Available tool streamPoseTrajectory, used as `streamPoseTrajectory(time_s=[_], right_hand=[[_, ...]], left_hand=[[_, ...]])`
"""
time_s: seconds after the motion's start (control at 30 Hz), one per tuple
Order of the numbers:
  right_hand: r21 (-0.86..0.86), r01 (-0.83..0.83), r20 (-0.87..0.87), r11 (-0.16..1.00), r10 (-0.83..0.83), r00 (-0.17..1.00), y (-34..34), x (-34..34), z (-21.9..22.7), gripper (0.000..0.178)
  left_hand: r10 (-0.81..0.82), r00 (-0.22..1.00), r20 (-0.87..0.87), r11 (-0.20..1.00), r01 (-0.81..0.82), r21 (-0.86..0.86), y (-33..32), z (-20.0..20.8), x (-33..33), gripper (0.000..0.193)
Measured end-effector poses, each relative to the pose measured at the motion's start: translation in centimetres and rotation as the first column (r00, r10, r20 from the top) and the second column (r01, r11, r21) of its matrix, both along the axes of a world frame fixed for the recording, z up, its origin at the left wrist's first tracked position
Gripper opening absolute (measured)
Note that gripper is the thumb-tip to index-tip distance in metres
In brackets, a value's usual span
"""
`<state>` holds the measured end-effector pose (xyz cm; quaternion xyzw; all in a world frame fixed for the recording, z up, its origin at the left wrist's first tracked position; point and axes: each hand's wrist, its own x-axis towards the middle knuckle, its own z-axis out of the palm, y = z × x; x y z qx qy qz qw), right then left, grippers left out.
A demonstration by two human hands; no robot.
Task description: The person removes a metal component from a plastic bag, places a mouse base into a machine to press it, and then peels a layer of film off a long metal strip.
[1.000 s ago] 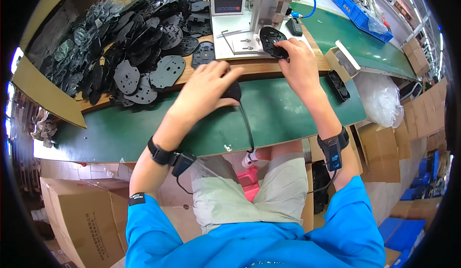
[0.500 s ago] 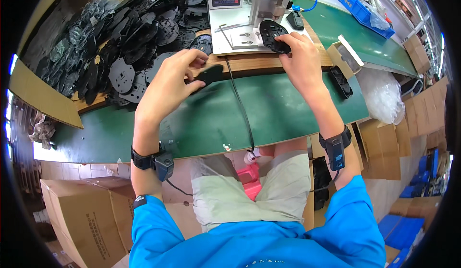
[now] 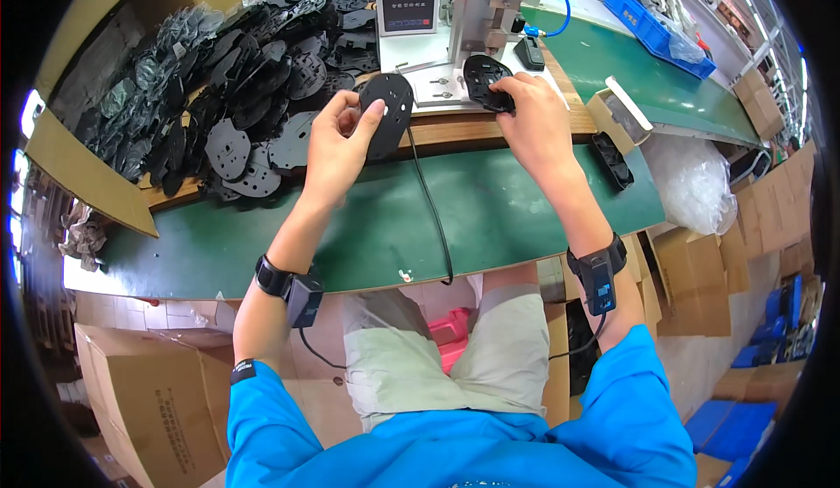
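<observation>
Between my two forearms, the green counter [image 3: 516, 217] offers a wide, low passage, but a black cable [image 3: 429, 199] runs across it to the front edge. On my left, the high heap of dark plates [image 3: 262, 77] would stop a sideways reach. Ahead, the display box [image 3: 408, 2] and the metal column [image 3: 477, 24] close the way. Between the oval plate [image 3: 391, 112] in my left fingers [image 3: 368, 125] and the black part [image 3: 484, 79] in my right fingers [image 3: 514, 91] there is a gap, through which I see the white machine base [image 3: 398, 56]. On my right, a black tray [image 3: 612, 161] and an open carton [image 3: 621, 113] narrow the passage.
</observation>
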<state>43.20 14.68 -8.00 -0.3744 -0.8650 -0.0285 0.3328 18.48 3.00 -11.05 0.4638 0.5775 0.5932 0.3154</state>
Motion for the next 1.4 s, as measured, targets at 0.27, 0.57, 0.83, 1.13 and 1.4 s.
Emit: streamPoseTrajectory(time_s=[0.27,0.57,0.83,1.13,1.4], right_hand=[[-0.097,-0.109,-0.383,0.989,0.064,0.921,-0.1,2.1,0.8,0.034],[-0.244,0.061,-0.569,0.968,-0.194,0.799,-18.5,17.4,-6.7,0.028],[-0.604,0.545,-0.201,0.582,-0.773,0.602,-30.7,34.2,-27.6,0.022],[-0.716,0.587,-0.026,0.378,-0.855,0.519,-31.9,36.9,-38.5,0.026],[-0.89,0.402,0.091,0.214,-0.781,0.617,-27.3,40.8,-41.7,0.039]], left_hand=[[0.027,0.997,0.071,0.988,-0.038,0.148,0.4,0.4,2.3,0.048],[0.056,0.946,-0.32,0.978,0.013,0.21,-0.2,0.2,2.7,0.027],[0.337,0.218,-0.916,0.855,0.336,0.395,4.6,2.4,8.0,0.043],[0.331,0.177,-0.927,0.911,0.196,0.363,8.7,0.6,10.3,0.041],[0.296,0.206,-0.933,0.926,0.178,0.333,8.1,0.6,9.7,0.035]])
